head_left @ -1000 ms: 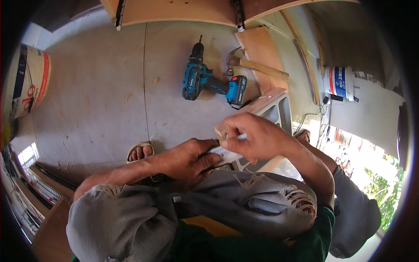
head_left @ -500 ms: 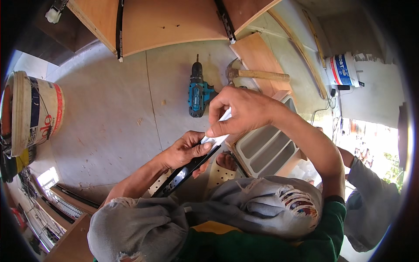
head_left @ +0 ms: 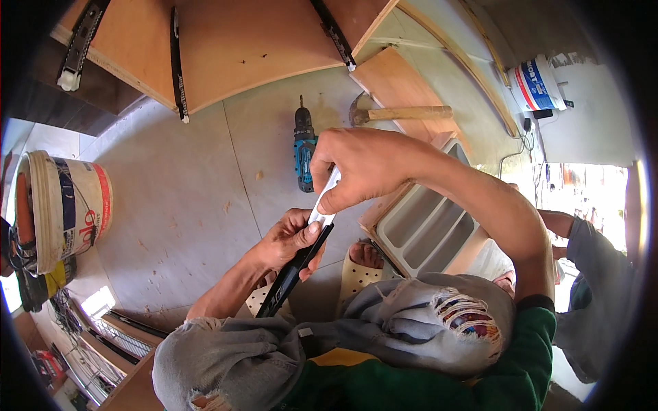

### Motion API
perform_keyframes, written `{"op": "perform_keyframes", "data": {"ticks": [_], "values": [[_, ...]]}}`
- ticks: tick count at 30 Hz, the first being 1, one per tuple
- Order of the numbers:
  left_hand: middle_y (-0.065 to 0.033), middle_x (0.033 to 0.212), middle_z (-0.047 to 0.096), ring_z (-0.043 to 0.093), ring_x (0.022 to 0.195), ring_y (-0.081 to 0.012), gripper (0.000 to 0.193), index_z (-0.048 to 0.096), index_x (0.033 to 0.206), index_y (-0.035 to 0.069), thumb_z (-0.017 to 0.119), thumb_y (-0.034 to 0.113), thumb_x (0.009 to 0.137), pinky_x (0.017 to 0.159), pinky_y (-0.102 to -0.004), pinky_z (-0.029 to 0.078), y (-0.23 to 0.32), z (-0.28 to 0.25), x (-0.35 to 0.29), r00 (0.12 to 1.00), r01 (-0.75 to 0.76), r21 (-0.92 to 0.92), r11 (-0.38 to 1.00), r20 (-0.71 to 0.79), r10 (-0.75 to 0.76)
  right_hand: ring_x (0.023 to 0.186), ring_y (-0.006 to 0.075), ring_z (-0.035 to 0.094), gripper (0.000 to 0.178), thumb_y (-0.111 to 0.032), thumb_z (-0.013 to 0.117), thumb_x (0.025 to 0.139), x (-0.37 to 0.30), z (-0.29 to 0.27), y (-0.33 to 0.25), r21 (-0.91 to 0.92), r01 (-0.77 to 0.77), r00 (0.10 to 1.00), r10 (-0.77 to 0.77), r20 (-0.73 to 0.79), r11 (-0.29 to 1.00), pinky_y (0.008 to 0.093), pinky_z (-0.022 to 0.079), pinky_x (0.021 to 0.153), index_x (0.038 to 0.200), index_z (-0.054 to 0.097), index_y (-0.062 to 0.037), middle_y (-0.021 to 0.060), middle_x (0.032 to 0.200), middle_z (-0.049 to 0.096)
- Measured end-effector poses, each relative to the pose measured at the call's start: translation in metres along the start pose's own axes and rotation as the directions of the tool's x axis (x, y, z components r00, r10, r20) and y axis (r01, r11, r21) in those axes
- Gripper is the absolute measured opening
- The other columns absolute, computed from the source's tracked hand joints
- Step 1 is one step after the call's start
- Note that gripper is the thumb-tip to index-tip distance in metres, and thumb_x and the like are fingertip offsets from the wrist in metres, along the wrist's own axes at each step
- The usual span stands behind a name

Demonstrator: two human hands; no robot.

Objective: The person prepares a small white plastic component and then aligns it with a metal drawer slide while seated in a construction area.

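My left hand (head_left: 291, 240) grips the black drawer slide (head_left: 296, 270) over my knees; my right hand (head_left: 360, 168), at one o'clock, pinches its white strip (head_left: 327, 198). A jerky pull could snap the strip or nick my fingers.

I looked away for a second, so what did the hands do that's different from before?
The right hand rose away from the left hand, pulling a white strip up off the long black rail that the left hand grips. A second ago both hands were close together low by the knees with the rail barely showing. The blue drill, hammer and grey tray stayed on the floor.
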State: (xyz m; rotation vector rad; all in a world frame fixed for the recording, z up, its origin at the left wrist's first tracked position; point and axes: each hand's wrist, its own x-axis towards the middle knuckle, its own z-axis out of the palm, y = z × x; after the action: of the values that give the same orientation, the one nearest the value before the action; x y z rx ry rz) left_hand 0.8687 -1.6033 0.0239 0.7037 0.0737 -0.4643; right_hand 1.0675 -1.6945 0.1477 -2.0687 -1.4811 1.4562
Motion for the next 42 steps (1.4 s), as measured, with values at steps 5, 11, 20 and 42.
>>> {"op": "perform_keyframes", "data": {"ticks": [5,11,20,42], "values": [[-0.0083,0.056,0.058,0.055,0.040,-0.0148,0.045,0.051,0.084,0.004,0.053,0.048,0.096,0.038,-0.0256,0.046,0.003,0.003,0.000,1.000,-0.018,0.014,1.000,0.011,0.018,0.074,0.0266,0.065,0.041,-0.032,0.074,0.067,0.000,-0.002,-0.001,0.001,-0.006,1.000,0.006,0.012,1.000,0.0365,0.049,0.065,0.086,0.071,0.0042,0.0157,0.077,0.066],[-0.0076,0.054,0.056,0.052,0.038,-0.0136,0.046,0.051,0.085,0.004,0.052,0.048,0.097,0.036,-0.0251,0.043,0.003,0.012,-0.004,0.984,-0.096,0.152,0.984,-0.137,0.117,0.067,0.0214,0.061,0.038,-0.034,0.075,0.071,0.001,0.001,0.001,-0.001,0.031,0.998,-0.031,-0.062,1.000,0.0356,0.047,0.061,0.083,0.072,0.0024,0.0120,0.072,0.065],[-0.0003,0.052,0.042,0.035,0.034,-0.0083,0.065,0.050,0.083,0.002,0.053,0.067,0.082,0.038,-0.0224,0.030,0.008,0.005,-0.014,1.000,-0.021,-0.293,0.956,-0.024,0.014,0.055,0.0058,0.040,0.031,-0.030,0.066,0.093,0.007,0.046,0.021,0.436,0.527,0.812,-0.282,-0.511,0.729,0.0263,0.033,0.047,0.084,0.064,-0.0008,0.0012,0.061,0.049],[-0.0049,0.091,0.062,0.061,0.082,-0.0115,0.023,0.056,0.112,0.003,0.062,0.018,0.095,0.071,-0.0258,0.049,0.028,0.001,-0.028,0.884,-0.285,0.259,0.923,-0.300,0.357,0.058,0.0053,0.048,0.027,-0.022,0.064,0.095,0.009,0.084,0.018,0.450,0.479,0.683,0.001,-0.730,0.754,0.0251,0.039,0.048,0.083,0.056,0.0012,0.0034,0.065,0.053]]}}
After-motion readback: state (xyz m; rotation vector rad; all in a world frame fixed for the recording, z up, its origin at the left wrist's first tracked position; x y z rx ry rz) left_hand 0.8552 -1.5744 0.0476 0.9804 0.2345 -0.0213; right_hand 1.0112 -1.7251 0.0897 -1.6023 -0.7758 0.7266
